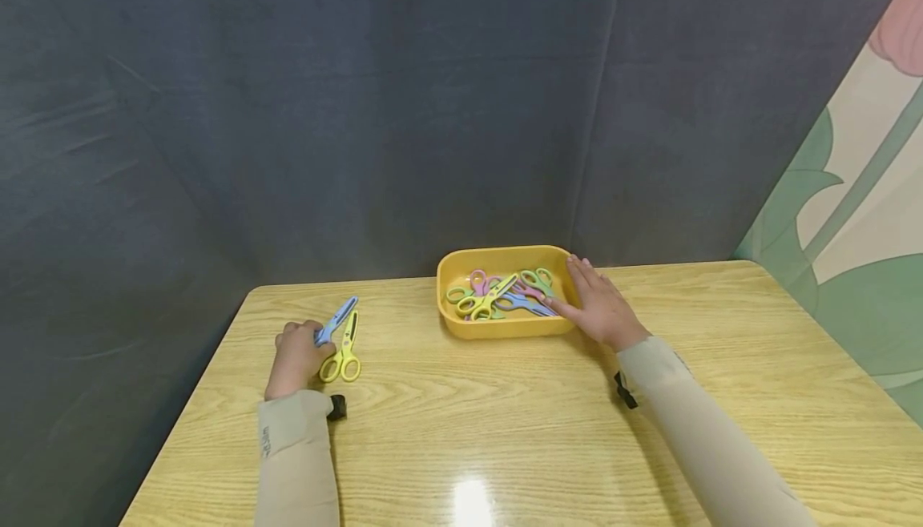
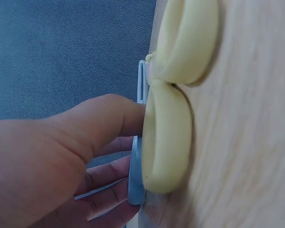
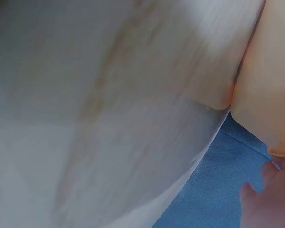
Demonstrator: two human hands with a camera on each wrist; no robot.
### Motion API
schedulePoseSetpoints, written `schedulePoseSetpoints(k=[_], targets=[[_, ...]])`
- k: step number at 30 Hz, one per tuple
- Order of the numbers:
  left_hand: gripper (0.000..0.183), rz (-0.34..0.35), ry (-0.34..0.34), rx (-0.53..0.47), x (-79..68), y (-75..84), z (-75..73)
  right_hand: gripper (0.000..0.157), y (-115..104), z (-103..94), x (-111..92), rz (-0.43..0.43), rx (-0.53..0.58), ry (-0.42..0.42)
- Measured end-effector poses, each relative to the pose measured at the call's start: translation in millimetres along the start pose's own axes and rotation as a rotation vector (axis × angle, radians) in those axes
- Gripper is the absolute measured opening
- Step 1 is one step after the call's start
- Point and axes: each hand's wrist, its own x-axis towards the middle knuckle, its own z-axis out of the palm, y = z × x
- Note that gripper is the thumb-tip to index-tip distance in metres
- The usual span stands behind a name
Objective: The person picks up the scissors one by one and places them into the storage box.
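At the left of the table, my left hand (image 1: 294,355) holds a pair of blue scissors (image 1: 336,320), blades pointing away. In the left wrist view the thumb and fingers pinch the blue handle (image 2: 136,178). Right beside it, a pair of yellow scissors (image 1: 349,343) lies on the wood, finger loops toward me. My right hand (image 1: 602,307) rests at the right rim of a yellow tray (image 1: 497,330), fingers extended and thumb reaching over the inside. Several scissors lie jumbled in the tray, with yellow scissors (image 1: 490,298) on top, and blue scissors (image 1: 525,303) and green ones (image 1: 538,278) nearby.
The wooden table (image 1: 461,407) ends at a dark cloth partition (image 1: 404,110) just behind the tray. A wall with a painted flower (image 1: 865,231) stands at the right. Black wrist straps (image 1: 625,391) are on both sleeves.
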Motion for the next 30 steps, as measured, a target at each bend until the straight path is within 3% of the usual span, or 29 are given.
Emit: schedulePoseSetpoints(k=[8, 20, 30], targets=[[0.041, 0.004, 0.015, -0.022, -2.3, 1.3, -2.0, 0.092, -1.2, -1.4, 0.7, -0.001, 0.012, -0.01], [0.042, 0.102, 0.13, -0.082, -0.8, 1.6, -5.9, 0.092, 0.0, -0.4, 2.8, -0.001, 0.001, -0.011], [0.042, 0.185, 0.206, -0.134, -0.1, 17.4, -11.3, 0.093, 2.6, 0.1, 2.2, 0.006, 0.006, -0.013]])
